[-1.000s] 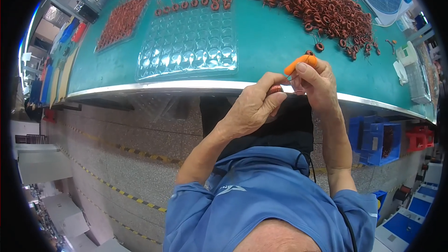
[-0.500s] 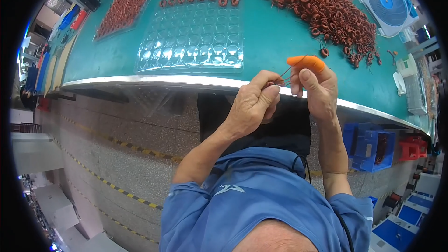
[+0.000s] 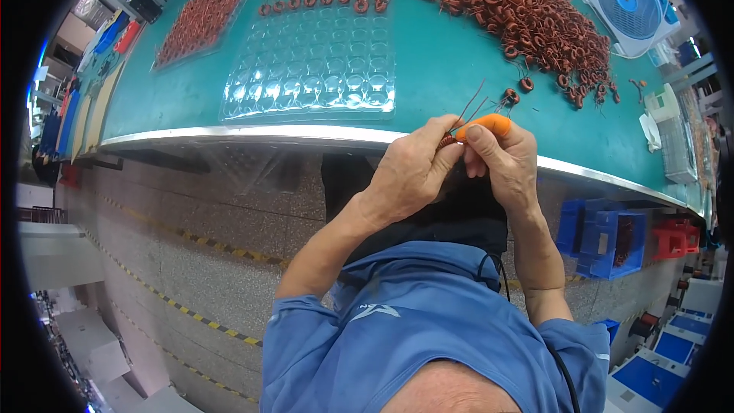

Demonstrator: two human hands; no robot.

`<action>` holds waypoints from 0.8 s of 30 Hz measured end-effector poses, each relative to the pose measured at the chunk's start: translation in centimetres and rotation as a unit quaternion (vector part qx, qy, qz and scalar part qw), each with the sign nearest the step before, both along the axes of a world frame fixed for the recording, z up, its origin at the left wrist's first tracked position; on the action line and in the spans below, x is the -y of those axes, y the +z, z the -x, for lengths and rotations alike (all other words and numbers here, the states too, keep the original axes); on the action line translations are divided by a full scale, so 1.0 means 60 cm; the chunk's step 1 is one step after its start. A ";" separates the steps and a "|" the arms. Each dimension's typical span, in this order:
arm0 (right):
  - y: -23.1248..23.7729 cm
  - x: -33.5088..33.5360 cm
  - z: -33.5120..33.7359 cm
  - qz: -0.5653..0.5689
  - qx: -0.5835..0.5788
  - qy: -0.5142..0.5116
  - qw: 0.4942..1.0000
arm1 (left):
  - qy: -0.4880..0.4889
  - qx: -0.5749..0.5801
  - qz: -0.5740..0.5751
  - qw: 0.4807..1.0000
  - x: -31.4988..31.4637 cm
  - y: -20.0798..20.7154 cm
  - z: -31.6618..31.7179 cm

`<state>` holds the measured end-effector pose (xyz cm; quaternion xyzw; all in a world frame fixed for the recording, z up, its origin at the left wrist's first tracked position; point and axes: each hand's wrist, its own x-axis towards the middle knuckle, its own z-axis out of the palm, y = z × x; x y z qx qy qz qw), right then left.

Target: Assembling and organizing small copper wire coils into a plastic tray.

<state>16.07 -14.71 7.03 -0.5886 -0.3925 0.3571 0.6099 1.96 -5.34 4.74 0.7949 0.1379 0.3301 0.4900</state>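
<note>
A ring-shaped copper coil (image 3: 447,140) is pinched between the thumb and fingers of my left hand (image 3: 413,160), just over the table's front edge. Its thin wire leads stick up past my fingertips. My right hand (image 3: 501,153) is closed at the coil's right side, thumb against the index finger, which wears an orange finger cot (image 3: 489,124). Whether those fingertips press the ring or a lead at its base is hidden. Just beyond the right hand, a loose coil (image 3: 511,96) lies on the green table, with another coil (image 3: 526,84) beside it.
A clear plastic tray (image 3: 306,95) with round pockets lies left of my hands, coils standing along its far rows. Farther left is a full coil tray (image 3: 202,19). A large coil heap (image 3: 520,11) covers the back right, near a fan (image 3: 628,1). Blue bins (image 3: 612,245) stand below right.
My right hand has moved left and down, from the raised wire leads to the coil in my left hand. The leads now point upward. A loose coil beyond the right hand has come into view.
</note>
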 end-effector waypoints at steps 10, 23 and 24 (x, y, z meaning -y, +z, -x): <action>0.002 -0.005 -0.014 0.086 -0.055 0.065 0.993 | -0.104 -0.085 0.041 0.990 -0.045 0.037 0.042; -0.014 -0.025 -0.011 0.147 -0.060 0.093 0.983 | -0.080 -0.145 -0.390 0.906 -0.045 0.030 0.048; -0.006 -0.025 0.001 0.140 0.040 0.054 0.988 | -0.046 -0.145 -0.321 0.935 -0.043 0.021 0.049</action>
